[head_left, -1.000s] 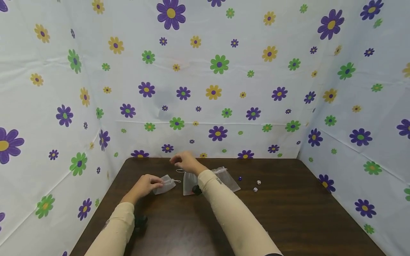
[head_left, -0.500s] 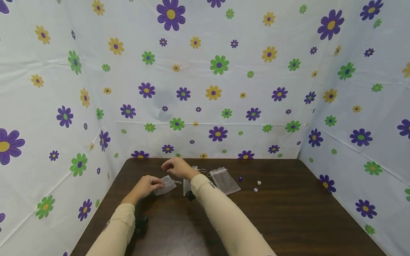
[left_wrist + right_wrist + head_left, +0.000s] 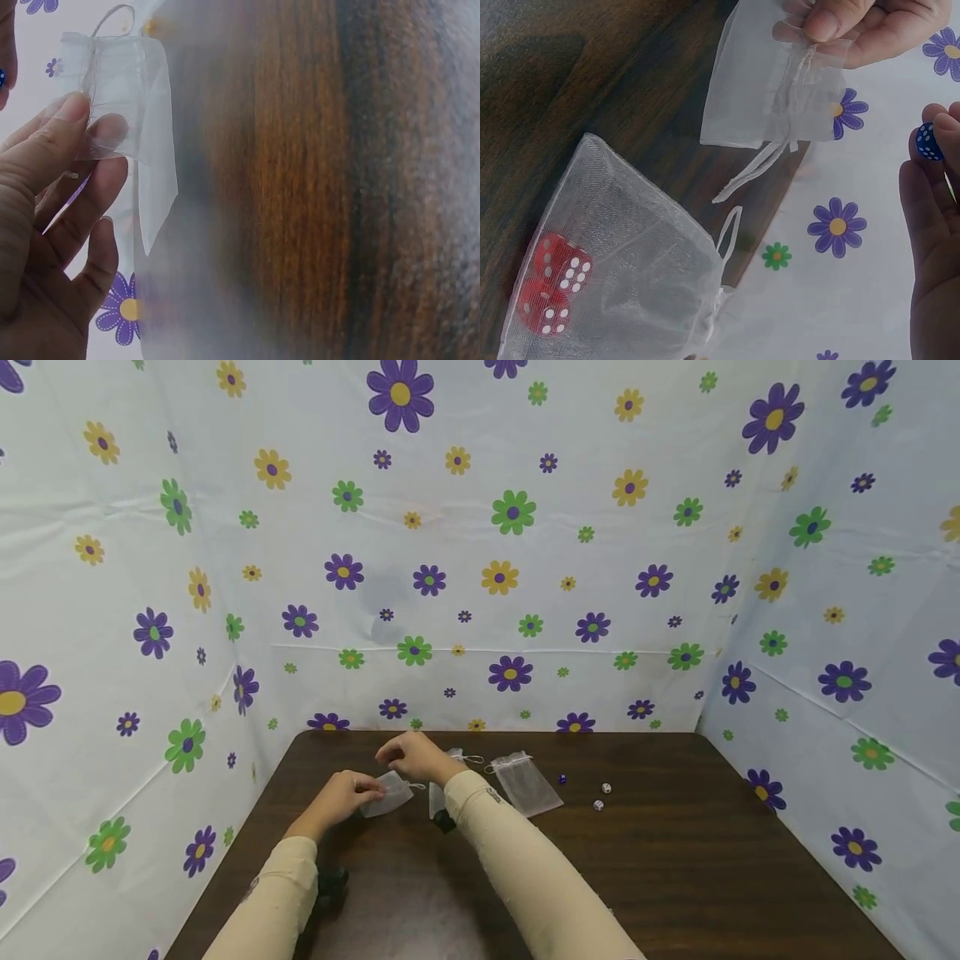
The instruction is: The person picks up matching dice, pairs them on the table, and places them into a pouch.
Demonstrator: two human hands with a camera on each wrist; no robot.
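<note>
My left hand (image 3: 341,797) pinches a small white sheer drawstring bag (image 3: 120,71) near its gathered neck, thumb in front and fingers behind. My right hand (image 3: 420,758) is raised just beyond that bag, above the table's back edge. Between its thumb and fingers it holds a blue die with white dots (image 3: 928,141), apart from the bag. A second drawstring bag (image 3: 641,247) lies beside the first, with two red dice (image 3: 559,281) visible inside. In the head view my right wrist partly covers this second bag.
A third drawstring bag (image 3: 528,789) lies farther right on the dark wooden table (image 3: 705,860). Beyond it are a dark blue die (image 3: 562,779) and two whitish dice, one farther back (image 3: 606,788), one nearer (image 3: 598,806). Flowered cloth (image 3: 450,543) encloses the table's back and sides.
My right hand has moved left, from above the second bag to beside the first one, uncovering more of the third bag. My left hand keeps its place on the first bag.
</note>
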